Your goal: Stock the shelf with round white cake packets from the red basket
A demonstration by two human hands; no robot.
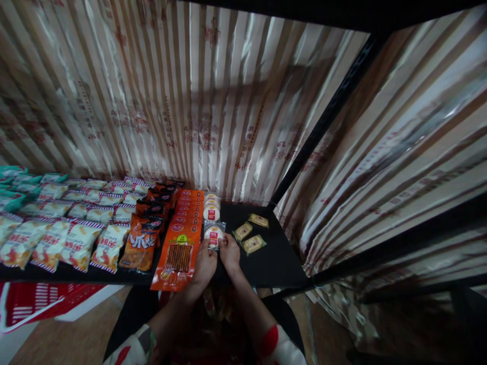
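Between my two hands is a round white cracker packet (213,234) with a red label, in clear wrap, just above or on the black shelf (272,258). My left hand (206,261) pinches its lower left edge. On the lower right edge the fingers of my right hand (230,252) are closed too. Directly behind it, a row of similar white cracker packets (211,209) runs toward the back. Left of my left hand lie long orange packs of brown sticks (178,257), overlapping in a row.
Three small yellow packets (253,244) lie to the right. Orange-and-black snack bags (140,243), several white snack bags (80,243) and green bags (15,196) fill the left. A black frame post (323,124) stands before the striped sheeting (228,101). Below left is a red basket (34,304).
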